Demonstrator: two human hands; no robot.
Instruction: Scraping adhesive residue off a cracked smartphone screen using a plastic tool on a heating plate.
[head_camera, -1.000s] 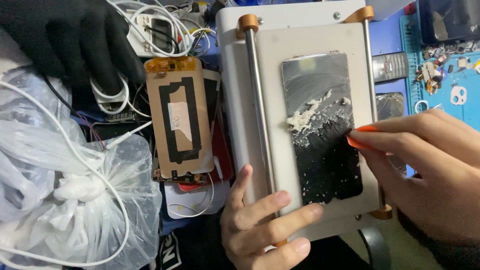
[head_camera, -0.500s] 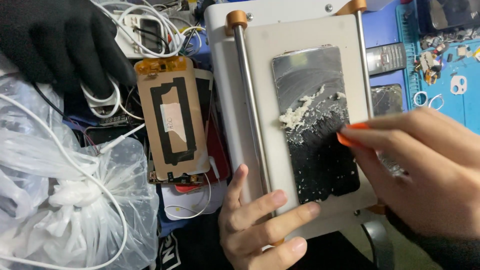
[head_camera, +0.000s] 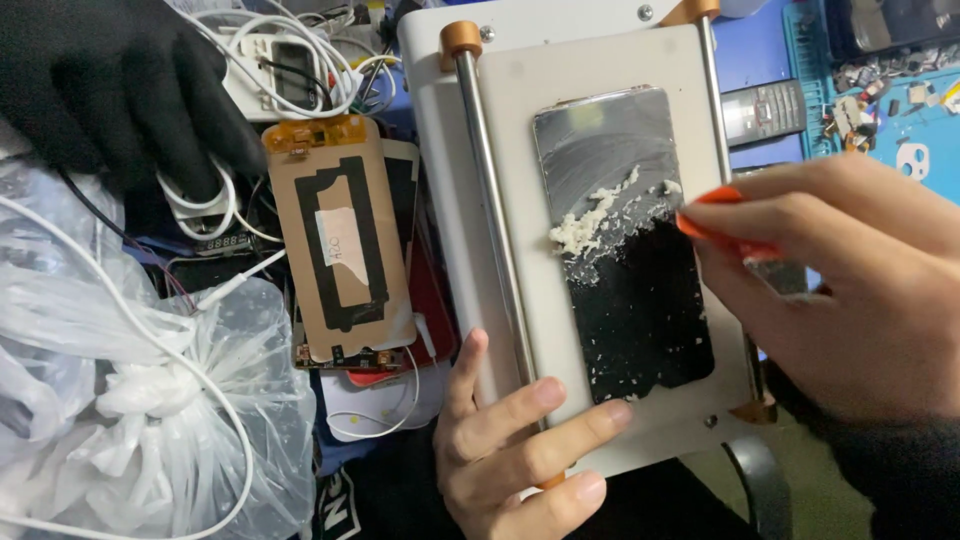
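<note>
Scraping: right hand (head_camera: 850, 290) fingers pinching orange scraper (head_camera: 725, 232); screen panel (head_camera: 620, 240) upper half cleared, lower residue remaining; left hand (head_camera: 510, 450) gripping plate (head_camera: 590, 60).

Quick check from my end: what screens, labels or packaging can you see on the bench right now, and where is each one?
Phone screen panel: flat on the white plate, dark rectangle, upper part scraped silvery, white residue across it.
Display backing: left of the plate, tan rectangle with black frame and pale label.
Small meter display: top left, white case, under white cables.
Plastic bag: bottom left, clear, knotted.
</note>
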